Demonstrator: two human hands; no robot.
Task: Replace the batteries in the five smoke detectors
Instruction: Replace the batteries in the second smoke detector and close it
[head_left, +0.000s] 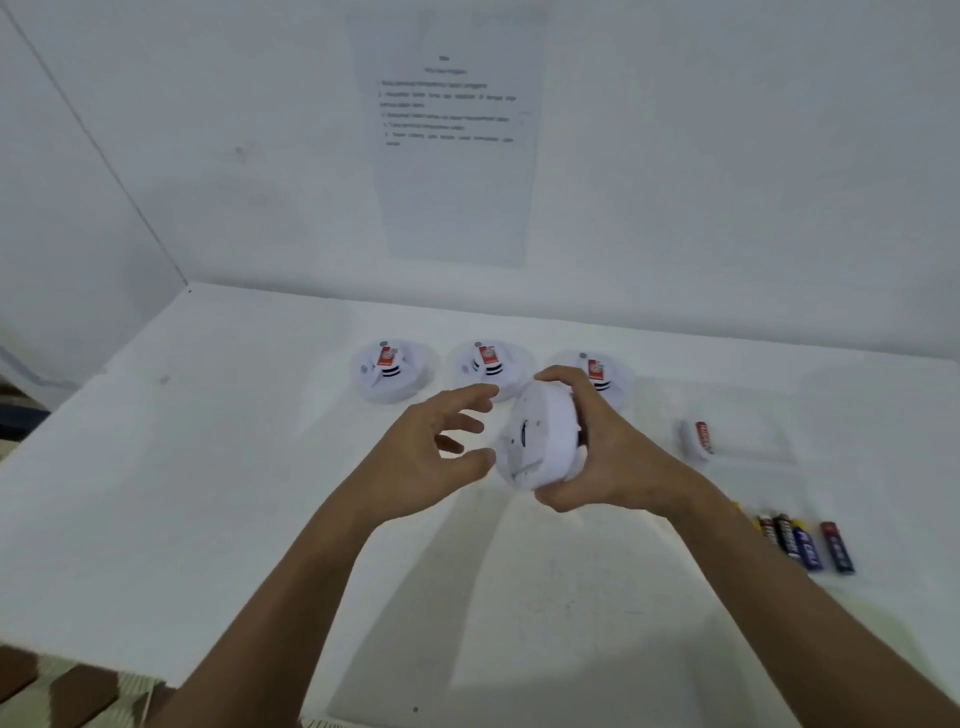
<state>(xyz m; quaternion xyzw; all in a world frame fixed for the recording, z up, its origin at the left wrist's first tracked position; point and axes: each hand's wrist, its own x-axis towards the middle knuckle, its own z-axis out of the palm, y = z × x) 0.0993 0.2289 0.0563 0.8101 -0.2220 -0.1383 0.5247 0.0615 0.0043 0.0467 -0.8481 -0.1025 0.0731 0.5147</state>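
Right hand (597, 447) is gripping a white smoke detector (537, 441) on edge above the desk (208, 493), hiding its far face. Left hand (436, 452), fingers spread, is hovering at 9 o'clock. Three opened detectors (395, 370) are sitting at 12 o'clock; batteries (802, 540), labels blurred, at 4 o'clock.

A white surface (218, 509) is seen spreading across the lower half of the view, set into a corner of white walls (727, 182). A printed sheet of paper (449, 140) is fixed flat to the back wall above the far edge — its lines of text are too blurred to be read. At the lower left, beyond the near edge, brown and cream patterned flooring (67, 696) is shown.
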